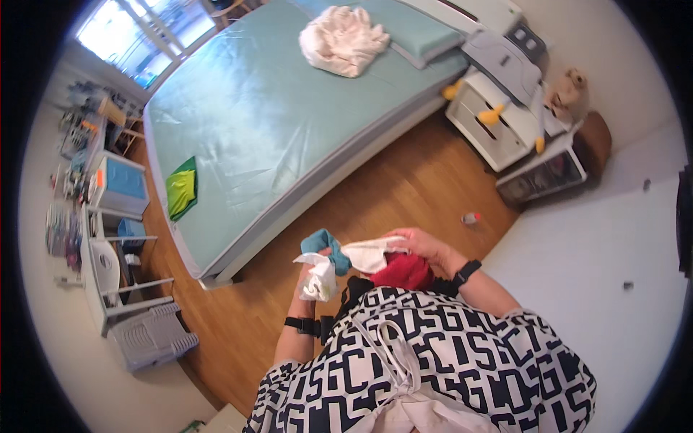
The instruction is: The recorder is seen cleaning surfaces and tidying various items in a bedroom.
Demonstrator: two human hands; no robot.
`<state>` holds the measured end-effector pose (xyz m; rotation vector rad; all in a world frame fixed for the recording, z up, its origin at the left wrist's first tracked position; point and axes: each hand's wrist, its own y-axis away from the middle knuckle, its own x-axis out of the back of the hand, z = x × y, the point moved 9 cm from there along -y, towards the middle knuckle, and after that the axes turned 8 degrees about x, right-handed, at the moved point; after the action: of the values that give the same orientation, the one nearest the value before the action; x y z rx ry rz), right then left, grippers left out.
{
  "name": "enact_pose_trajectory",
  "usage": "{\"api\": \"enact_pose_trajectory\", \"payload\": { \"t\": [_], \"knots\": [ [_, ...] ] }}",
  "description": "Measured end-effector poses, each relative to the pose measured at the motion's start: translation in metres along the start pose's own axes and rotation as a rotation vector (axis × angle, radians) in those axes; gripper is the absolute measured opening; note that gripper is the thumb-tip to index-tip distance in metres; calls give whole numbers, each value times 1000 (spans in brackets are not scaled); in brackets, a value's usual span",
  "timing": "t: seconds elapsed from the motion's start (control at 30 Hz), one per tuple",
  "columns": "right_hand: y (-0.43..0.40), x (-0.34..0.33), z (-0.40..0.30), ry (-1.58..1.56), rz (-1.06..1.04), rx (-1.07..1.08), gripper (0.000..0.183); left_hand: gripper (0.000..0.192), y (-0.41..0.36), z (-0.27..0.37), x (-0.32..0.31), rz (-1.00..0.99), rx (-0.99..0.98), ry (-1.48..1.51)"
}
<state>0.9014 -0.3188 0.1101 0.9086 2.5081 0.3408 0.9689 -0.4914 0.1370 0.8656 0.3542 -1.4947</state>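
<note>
My left hand (304, 273) holds a bunched teal cloth (319, 241) and a crumpled white piece (318, 284), either cloth or thin plastic; I cannot tell which. These cover most of its fingers. My right hand (419, 244) grips the edge of a small white cloth item (368, 254), which stretches across toward the left hand. A red cloth (403, 271) hangs below the right hand, close against my body. Whether the right fingers also hold the red cloth is hidden. Dark straps circle both wrists.
Ahead stands a bed (243, 119) with a pale blue-green sheet, bearing a cream bundle (344, 40) and folded green clothing (181, 190). A white drawer cabinet (482, 122) stands right. A small bottle (470, 218) lies on the wooden floor (417, 178). Grey folded stools (154, 335) sit left.
</note>
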Motion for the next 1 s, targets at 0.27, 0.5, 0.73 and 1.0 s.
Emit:
{"api": "enact_pose_trajectory", "payload": {
  "t": [0.27,0.5,0.73,1.0],
  "knots": [
    [46,80,-38,-605,205,114,26,12,-92,6,-39,36,2,-109],
    [95,156,-45,-800,448,153,32,16,-172,-18,-108,-38,230,-3],
    [116,263,-64,-874,536,177,27,13,-264,-84,-126,-5,431,-225],
    [86,368,-87,-531,616,254,35,22,-363,-163,-197,-149,616,-714]
  ]
}}
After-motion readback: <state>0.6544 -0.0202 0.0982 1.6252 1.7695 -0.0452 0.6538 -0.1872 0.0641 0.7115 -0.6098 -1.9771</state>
